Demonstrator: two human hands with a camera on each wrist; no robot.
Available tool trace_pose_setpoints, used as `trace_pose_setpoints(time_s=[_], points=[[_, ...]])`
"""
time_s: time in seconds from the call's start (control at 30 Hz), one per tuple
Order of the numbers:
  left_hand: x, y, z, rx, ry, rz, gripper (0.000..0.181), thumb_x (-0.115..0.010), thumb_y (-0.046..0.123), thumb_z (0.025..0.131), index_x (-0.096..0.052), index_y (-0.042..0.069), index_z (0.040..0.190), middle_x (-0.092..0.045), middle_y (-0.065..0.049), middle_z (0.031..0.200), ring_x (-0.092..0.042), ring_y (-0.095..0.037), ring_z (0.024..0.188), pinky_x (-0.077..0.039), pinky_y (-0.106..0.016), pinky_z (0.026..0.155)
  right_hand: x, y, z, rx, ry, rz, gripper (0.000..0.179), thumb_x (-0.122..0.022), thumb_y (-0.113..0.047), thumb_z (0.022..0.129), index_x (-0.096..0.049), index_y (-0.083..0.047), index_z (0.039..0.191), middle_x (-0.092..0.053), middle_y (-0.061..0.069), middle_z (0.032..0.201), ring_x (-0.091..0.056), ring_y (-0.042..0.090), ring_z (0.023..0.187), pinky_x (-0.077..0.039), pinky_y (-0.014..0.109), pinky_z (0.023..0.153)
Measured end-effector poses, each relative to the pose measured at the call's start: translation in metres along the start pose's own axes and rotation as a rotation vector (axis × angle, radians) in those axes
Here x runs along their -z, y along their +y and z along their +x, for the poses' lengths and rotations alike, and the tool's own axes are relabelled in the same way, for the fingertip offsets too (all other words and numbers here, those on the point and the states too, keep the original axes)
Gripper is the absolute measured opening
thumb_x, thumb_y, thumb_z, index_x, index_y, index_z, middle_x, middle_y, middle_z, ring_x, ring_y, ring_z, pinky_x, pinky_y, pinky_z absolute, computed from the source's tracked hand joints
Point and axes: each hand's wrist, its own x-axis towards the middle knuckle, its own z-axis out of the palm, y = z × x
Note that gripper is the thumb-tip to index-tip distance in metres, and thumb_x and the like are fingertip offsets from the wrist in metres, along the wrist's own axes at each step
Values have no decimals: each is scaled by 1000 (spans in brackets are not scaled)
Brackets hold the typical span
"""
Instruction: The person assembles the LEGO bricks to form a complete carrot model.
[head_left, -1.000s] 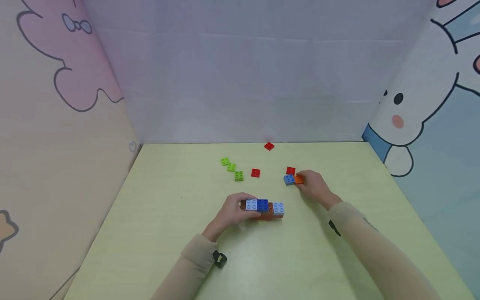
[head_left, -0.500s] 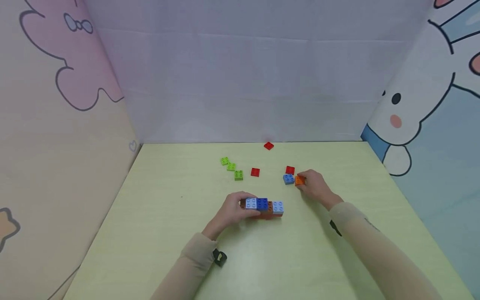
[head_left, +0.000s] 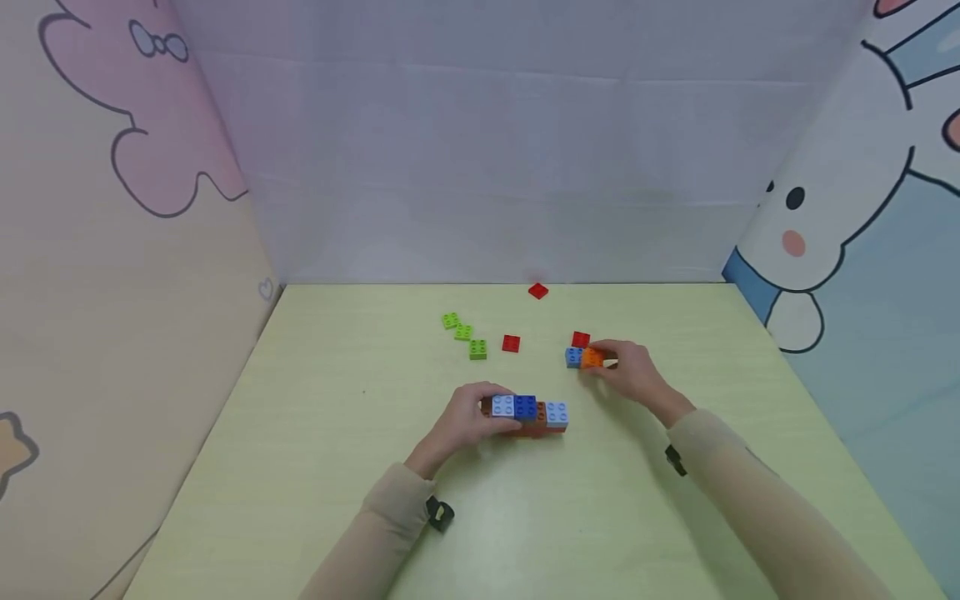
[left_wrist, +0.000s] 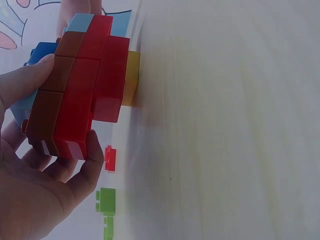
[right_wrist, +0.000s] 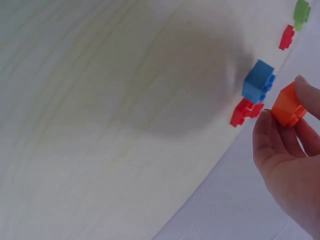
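Note:
My left hand (head_left: 468, 418) grips the left end of a stacked brick build (left_wrist: 77, 107), made of brown, red, light-blue, dark-blue and yellow toy bricks. In the left wrist view my thumb presses the brown side and the fingers curl beneath the near end. My right hand (head_left: 632, 368) pinches an orange toy brick (right_wrist: 287, 106) between thumb and fingers. A blue brick (right_wrist: 258, 81) lies on the table, apart from the orange one in the right wrist view. From the head, the orange brick overlaps the blue brick's right side. A red brick (head_left: 581, 339) lies just behind the blue one.
Three green bricks (head_left: 463, 332) lie in a slanting row at the back of the table (head_left: 337, 467). Another red brick (head_left: 511, 343) sits to their right, and a further red brick (head_left: 537, 291) lies by the far edge. A pale cloth wall (head_left: 487, 167) rises behind.
The orange brick has first parted a little from the blue brick, then shifted left in my right hand to cover part of it in the head view. My left hand has kept its place.

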Motion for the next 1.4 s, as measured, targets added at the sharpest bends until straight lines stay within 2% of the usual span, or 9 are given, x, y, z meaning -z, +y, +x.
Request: trace_pose_setpoints(time_s=[0.27,0.57,0.87,1.17,1.4], points=[[1,-1,-1,-6,2,-9,38,-82,29,77,-69,18,110,-61,6,109,-55,-17,99,-46,-35,84,2,-40,-23,85,-41,132,46,-76,-20,83,-63,-5,123,-64,10,113,-59,28,103,-51,36,82],[0,-3,-1,-10,3,-11,36,-82,27,76,-70,19,109,-61,7,108,-54,-17,99,-46,-34,83,-4,-73,-47,171,-132,195,41,-80,-21,79,-67,-9,116,-65,1,105,-62,20,94,-52,30,76],[2,-3,-1,-4,9,-14,35,-82,27,76,-70,18,108,-62,7,106,-54,-18,98,-46,-34,83,-14,-72,-51,236,-188,190,38,-79,-20,80,-66,-11,115,-65,-2,105,-62,18,96,-51,28,76],[2,-2,2,-18,-2,-34,35,-82,27,76,-70,19,107,-62,7,104,-54,-19,97,-45,-35,83,-18,-73,-51,244,-185,151,38,-79,-18,79,-67,-11,114,-65,-2,106,-61,19,96,-52,37,79],[1,0,2,-19,-6,-29,34,-82,25,76,-70,18,107,-62,7,103,-54,-19,97,-45,-35,83,-19,-75,-53,233,-187,126,36,-79,-17,80,-68,-11,113,-64,-5,103,-61,17,94,-51,35,79]])
